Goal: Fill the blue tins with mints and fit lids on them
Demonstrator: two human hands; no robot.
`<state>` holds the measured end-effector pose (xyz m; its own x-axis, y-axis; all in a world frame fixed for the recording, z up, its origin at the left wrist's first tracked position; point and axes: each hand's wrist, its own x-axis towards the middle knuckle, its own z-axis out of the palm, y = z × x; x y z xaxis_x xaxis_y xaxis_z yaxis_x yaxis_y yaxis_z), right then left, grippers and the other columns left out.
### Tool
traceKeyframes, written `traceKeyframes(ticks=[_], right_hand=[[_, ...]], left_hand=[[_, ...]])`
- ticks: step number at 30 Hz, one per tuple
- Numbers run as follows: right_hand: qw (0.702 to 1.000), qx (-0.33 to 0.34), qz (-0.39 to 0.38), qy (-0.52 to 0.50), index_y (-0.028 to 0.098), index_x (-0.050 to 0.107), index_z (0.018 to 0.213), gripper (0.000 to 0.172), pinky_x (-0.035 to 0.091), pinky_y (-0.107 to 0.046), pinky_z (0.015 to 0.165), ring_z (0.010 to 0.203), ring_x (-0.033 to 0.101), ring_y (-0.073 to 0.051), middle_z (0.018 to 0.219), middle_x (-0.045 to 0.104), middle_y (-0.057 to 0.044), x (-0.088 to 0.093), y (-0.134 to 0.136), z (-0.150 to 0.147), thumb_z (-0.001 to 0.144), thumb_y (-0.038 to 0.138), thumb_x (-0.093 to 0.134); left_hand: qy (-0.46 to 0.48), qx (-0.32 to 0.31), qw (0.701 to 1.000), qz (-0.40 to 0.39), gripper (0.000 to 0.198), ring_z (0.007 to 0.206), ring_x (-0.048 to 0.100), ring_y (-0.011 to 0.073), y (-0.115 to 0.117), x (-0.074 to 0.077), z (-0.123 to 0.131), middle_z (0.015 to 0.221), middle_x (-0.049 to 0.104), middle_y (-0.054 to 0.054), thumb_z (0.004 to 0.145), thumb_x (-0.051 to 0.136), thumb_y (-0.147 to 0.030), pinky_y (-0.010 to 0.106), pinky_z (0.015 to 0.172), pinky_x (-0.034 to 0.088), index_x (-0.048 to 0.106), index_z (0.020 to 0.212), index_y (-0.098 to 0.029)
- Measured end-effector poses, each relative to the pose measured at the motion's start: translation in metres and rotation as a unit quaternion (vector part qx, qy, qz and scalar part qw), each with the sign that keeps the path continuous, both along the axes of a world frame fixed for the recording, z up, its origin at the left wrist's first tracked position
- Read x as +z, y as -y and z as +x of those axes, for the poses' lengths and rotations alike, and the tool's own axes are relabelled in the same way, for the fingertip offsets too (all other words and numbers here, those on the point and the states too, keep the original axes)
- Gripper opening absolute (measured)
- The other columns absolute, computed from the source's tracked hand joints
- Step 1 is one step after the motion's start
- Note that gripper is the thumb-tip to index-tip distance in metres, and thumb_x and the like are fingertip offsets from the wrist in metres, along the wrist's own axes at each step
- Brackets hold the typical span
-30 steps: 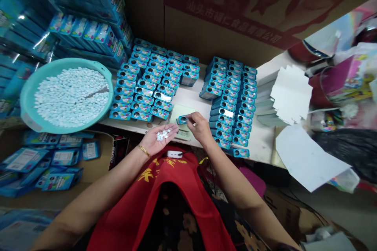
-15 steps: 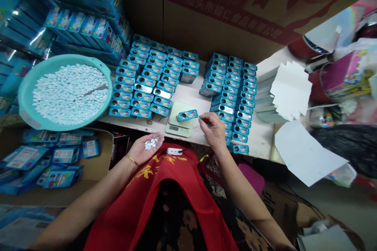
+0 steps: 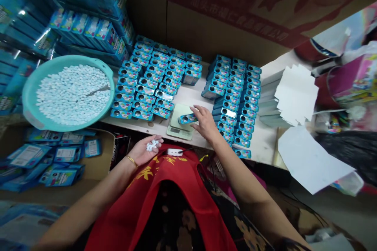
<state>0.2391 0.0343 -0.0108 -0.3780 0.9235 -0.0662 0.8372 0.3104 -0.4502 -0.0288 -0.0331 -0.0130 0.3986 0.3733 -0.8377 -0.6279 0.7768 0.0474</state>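
My left hand [image 3: 143, 150] is cupped palm up near my chest, holding a small heap of white candy pieces [image 3: 152, 145]. My right hand [image 3: 205, 122] reaches over a small pale green scale [image 3: 180, 122] on the white table, its fingers touching a blue tin [image 3: 187, 118] that lies on the scale pan. Whether the fingers grip the tin or only rest on it is unclear.
A teal basin [image 3: 29, 86] full of white candy sits at left. Two blocks of blue tins [image 3: 153, 82] [image 3: 235, 98] flank the scale. White cards [image 3: 291, 92] are stacked at right, blue boxes [image 3: 44, 160] lie lower left, and a cardboard wall [image 3: 224, 19] stands behind.
My right hand let the tin rest on the scale and drew back, then returned to touch it. My left hand pulled back toward my chest and cupped tighter around the candy.
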Motion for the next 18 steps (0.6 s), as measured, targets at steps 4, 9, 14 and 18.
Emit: traceKeyframes(ticks=[4, 9, 14, 18], right_hand=[[1.0, 0.015, -0.001, -0.006, 0.021, 0.049, 0.113, 0.038, 0.041, -0.038, 0.081, 0.096, 0.045, -0.023, 0.106, 0.053, -0.008, -0.003, -0.013, 0.0, 0.076, 0.02, 0.053], [0.995, -0.08, 0.057, 0.006, 0.017, 0.048, 0.115, 0.041, 0.04, -0.037, 0.082, 0.096, 0.044, -0.024, 0.105, 0.052, -0.01, -0.017, -0.079, -0.003, 0.074, 0.02, 0.052], [0.987, -0.131, 0.09, 0.016, 0.017, 0.048, 0.115, 0.04, 0.04, -0.036, 0.08, 0.098, 0.043, -0.023, 0.111, 0.049, -0.011, -0.036, -0.137, -0.011, 0.076, 0.016, 0.047], [0.978, -0.14, 0.151, 0.038, 0.017, 0.053, 0.109, 0.031, 0.037, -0.037, 0.082, 0.101, 0.039, -0.023, 0.112, 0.048, -0.011, -0.032, -0.126, 0.016, 0.08, 0.018, 0.043]], left_hand=[[-0.041, 0.043, 0.998, -0.016, 0.014, 0.056, 0.055, 0.0102, 0.002, -0.002, -0.012, 0.076, 0.06, 0.011, 0.078, 0.047, -0.011, 0.016, 0.039, 0.04, 0.059, 0.085, -0.008], [-0.063, 0.086, 0.994, -0.011, 0.014, 0.056, 0.055, 0.0092, -0.001, -0.003, -0.013, 0.076, 0.059, 0.01, 0.078, 0.046, -0.01, 0.016, 0.039, 0.04, 0.059, 0.084, -0.01], [-0.069, 0.092, 0.993, 0.008, 0.013, 0.058, 0.054, 0.009, -0.007, -0.002, -0.003, 0.078, 0.058, 0.009, 0.078, 0.048, -0.009, 0.016, 0.041, 0.041, 0.059, 0.083, -0.01], [-0.074, 0.089, 0.993, 0.003, 0.012, 0.057, 0.054, 0.0087, -0.008, -0.005, 0.001, 0.078, 0.058, 0.009, 0.077, 0.05, -0.009, 0.016, 0.041, 0.041, 0.059, 0.084, -0.01]])
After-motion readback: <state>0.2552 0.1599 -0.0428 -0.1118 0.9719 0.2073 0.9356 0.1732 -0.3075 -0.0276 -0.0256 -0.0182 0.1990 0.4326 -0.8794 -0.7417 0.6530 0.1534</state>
